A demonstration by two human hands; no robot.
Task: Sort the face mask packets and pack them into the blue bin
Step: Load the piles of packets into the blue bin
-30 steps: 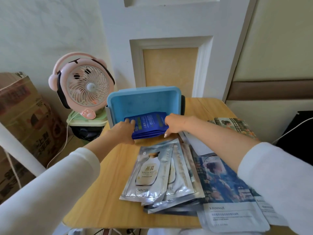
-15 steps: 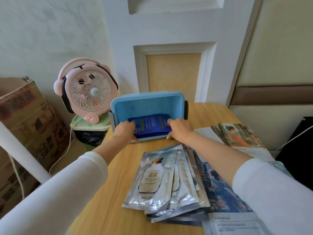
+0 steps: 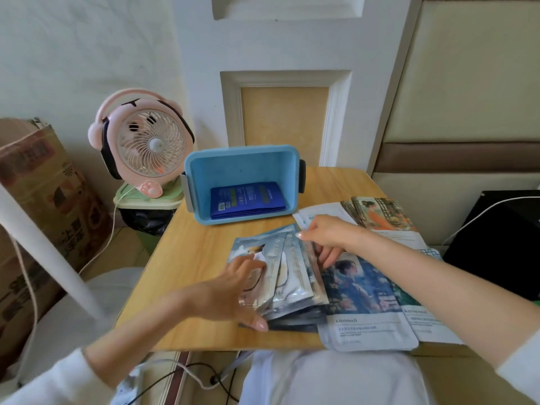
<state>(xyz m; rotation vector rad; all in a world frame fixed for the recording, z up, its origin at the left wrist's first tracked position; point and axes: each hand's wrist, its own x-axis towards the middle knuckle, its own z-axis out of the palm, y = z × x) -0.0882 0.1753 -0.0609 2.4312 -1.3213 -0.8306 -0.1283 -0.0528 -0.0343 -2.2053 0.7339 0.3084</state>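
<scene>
The blue bin (image 3: 233,163) lies on its side at the table's far edge, its mouth towards me. A stack of dark blue packets (image 3: 247,198) lies inside it. In front of it a fanned pile of silver packets (image 3: 287,276) rests on the table. My left hand (image 3: 233,290) lies on the pile's left side, fingers spread over the top packet and thumb at the lower edge. My right hand (image 3: 324,238) reaches over the pile's right edge with fingers curled down behind it. Blue pictured packets (image 3: 365,296) lie to the right.
A pink desk fan (image 3: 146,144) stands on a green-lidded bin left of the wooden table (image 3: 190,258). More packets with an orange figure (image 3: 380,213) lie at the back right. A cardboard box (image 3: 38,200) is at far left, a black object (image 3: 496,229) at far right.
Both hands have let go of the dark blue packets, which now lie in the bin, and have come back towards me onto the silver pile.
</scene>
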